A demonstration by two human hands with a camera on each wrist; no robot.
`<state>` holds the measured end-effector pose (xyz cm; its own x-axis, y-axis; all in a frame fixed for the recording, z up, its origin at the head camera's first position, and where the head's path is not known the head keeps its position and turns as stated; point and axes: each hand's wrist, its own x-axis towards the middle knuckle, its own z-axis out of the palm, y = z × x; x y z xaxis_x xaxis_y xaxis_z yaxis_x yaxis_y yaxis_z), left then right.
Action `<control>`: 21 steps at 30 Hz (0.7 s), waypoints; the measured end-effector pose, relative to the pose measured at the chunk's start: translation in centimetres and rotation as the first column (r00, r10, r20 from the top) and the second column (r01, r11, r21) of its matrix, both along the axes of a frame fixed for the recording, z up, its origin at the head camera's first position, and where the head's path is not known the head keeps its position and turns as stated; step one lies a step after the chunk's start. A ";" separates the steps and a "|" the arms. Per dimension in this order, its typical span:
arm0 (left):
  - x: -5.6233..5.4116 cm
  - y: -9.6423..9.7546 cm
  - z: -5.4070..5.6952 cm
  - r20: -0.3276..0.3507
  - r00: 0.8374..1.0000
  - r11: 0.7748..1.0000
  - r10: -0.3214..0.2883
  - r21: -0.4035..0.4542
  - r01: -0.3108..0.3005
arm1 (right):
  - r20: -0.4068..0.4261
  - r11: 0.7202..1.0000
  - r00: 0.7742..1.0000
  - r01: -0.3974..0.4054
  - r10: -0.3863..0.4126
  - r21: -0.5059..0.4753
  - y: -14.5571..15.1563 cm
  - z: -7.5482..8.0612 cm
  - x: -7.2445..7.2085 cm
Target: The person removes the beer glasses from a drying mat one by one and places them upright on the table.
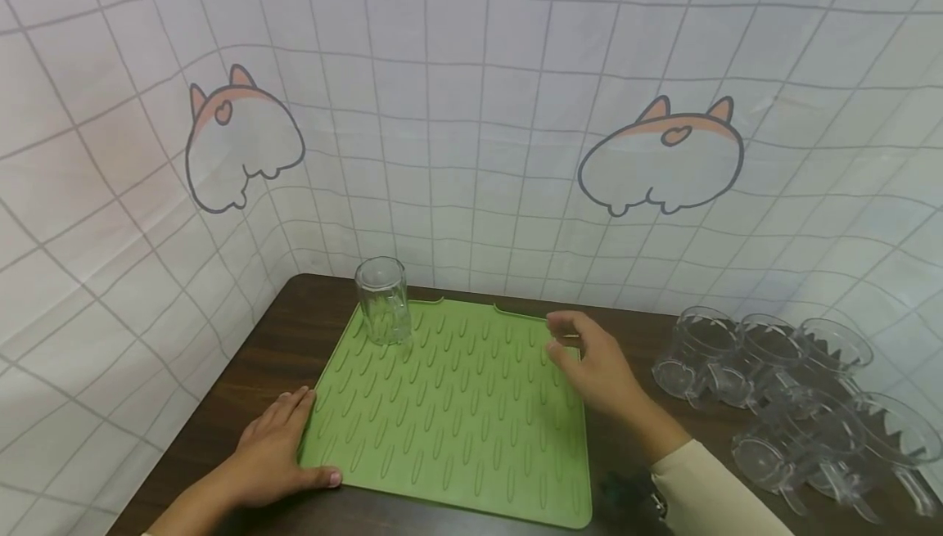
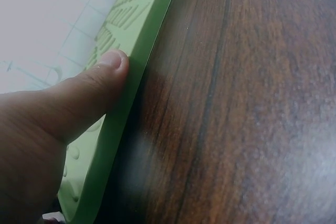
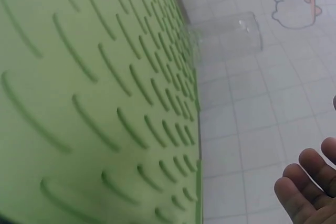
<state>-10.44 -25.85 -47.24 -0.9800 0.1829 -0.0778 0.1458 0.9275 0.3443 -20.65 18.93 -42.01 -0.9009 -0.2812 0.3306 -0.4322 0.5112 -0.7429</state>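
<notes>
A green ridged mat (image 1: 449, 413) lies flat on the dark wooden table. My left hand (image 1: 276, 446) rests at its near left corner, fingers along the left side. In the left wrist view, the thumb (image 2: 107, 69) lies on the mat's rim. Over the far right corner of the mat, my right hand (image 1: 593, 360) hovers with loosely bent fingers and holds nothing. A clear drinking glass (image 1: 383, 303) stands upright on the mat's far left corner. The right wrist view shows this glass (image 3: 226, 38) beyond the ridges, with the right fingers (image 3: 310, 179) at the lower right.
Several clear cups with handles (image 1: 766, 348) stand grouped on the table at the right. A white gridded curtain (image 1: 471, 110) with cartoon animal prints encloses the back and left side. Brown wood-grain tabletop (image 1: 250, 380) shows left of the mat. Something dark and blurred (image 1: 629, 495) is under the right wrist.
</notes>
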 end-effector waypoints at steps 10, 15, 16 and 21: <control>-0.1 0.0 0.0 0.007 1.000 1.000 -0.005 -0.001 0.005 | 0.013 0.999 1.000 -0.026 0.026 -0.026 -3.0 0.1 -0.7; -0.1 -0.1 0.0 0.000 1.000 1.000 -0.003 -0.003 0.003 | 0.037 0.998 0.998 -0.043 0.044 -0.035 -4.2 0.1 -1.0; -0.1 -0.1 0.0 -0.001 1.000 1.000 -0.003 -0.003 0.003 | 0.045 0.998 0.998 -0.048 0.050 -0.038 -4.4 0.1 -1.1; -0.2 -0.1 0.0 0.002 1.000 1.000 -0.003 -0.003 0.003 | 0.074 0.996 0.994 -0.072 0.077 -0.061 -5.8 -0.2 -1.6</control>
